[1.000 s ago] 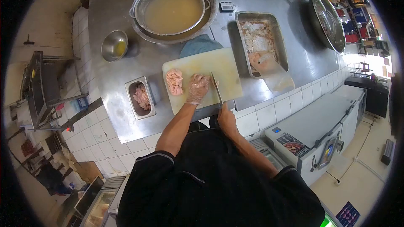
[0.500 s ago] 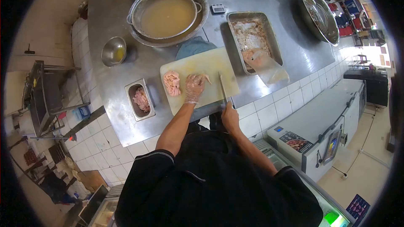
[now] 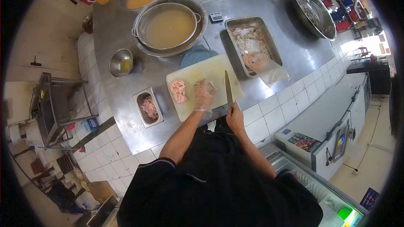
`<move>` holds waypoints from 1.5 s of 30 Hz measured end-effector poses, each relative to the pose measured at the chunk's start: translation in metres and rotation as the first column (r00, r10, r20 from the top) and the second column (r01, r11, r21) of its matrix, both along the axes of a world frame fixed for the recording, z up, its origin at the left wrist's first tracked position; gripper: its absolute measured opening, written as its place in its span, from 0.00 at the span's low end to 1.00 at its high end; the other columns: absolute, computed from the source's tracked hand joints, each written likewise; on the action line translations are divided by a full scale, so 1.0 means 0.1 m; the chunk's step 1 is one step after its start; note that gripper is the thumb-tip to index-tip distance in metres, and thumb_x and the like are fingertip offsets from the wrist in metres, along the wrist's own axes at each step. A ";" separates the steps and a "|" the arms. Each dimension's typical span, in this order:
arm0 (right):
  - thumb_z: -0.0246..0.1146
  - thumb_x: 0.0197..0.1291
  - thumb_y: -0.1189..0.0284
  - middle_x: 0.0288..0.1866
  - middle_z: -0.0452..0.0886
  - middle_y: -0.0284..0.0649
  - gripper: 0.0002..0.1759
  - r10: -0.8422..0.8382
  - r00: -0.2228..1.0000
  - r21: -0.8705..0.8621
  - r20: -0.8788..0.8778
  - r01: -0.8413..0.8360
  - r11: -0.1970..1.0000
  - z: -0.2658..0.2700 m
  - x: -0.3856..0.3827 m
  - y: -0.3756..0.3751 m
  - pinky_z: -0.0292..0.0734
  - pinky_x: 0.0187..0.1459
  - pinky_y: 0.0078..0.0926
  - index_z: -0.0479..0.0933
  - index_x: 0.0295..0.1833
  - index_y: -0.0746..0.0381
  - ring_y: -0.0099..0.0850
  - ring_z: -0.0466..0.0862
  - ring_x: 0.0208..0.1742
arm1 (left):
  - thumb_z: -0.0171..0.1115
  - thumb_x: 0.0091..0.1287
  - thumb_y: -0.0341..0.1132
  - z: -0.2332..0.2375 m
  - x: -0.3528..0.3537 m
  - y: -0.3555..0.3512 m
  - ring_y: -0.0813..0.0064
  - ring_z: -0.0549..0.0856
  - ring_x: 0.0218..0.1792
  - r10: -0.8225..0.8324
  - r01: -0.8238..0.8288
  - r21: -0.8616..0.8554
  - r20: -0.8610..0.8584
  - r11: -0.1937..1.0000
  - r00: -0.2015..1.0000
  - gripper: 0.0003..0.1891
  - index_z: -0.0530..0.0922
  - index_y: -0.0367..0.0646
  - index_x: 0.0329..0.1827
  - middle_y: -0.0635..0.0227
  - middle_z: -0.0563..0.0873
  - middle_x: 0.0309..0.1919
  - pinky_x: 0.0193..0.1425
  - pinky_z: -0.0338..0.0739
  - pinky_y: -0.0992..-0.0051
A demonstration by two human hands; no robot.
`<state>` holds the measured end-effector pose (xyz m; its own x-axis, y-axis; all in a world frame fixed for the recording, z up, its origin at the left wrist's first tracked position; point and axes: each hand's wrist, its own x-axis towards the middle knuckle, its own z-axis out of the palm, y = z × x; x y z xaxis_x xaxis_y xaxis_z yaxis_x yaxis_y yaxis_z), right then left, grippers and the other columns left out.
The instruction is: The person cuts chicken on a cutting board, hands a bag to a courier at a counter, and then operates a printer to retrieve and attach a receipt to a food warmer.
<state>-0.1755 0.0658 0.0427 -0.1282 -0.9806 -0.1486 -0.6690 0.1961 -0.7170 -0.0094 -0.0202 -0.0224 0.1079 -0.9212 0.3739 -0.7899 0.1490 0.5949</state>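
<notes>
My left hand (image 3: 204, 95), in a clear plastic glove, rests over the middle of a white cutting board (image 3: 191, 111). Its fingers are curled, with a small pale strip of raw meat (image 3: 212, 85) at their tips. In my right hand (image 3: 235, 118) is a long knife (image 3: 228, 88), gripped by the handle at the board's near right edge. The blade points away from me, its tip above the board's right part. To the left of my gloved hand lies a pile of pale pink raw meat (image 3: 178, 91) on the board.
Left of the board stands a small steel pan of meat pieces (image 3: 148, 107); behind it is a steel bowl (image 3: 121, 63). Large pots of cloudy liquid (image 3: 170, 27) stand at the back. A steel tray (image 3: 275, 52) with a plastic bag (image 3: 267, 68) sits on the right.
The knife has lifted and turned, with its blade's side now showing more. My left hand has shifted slightly over the meat strip. The whole view has also shifted a little.
</notes>
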 end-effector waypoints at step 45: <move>0.57 0.72 0.67 0.35 0.81 0.67 0.18 0.208 0.968 0.048 0.143 -0.217 0.975 0.12 -0.75 -0.16 0.75 0.38 0.54 0.73 0.55 0.73 0.68 0.81 0.41 | 0.67 0.59 0.34 0.62 0.87 0.73 0.53 0.87 0.33 0.266 -0.305 0.078 0.320 0.949 0.909 0.05 0.83 0.44 0.35 0.56 0.85 0.27 0.39 0.81 0.54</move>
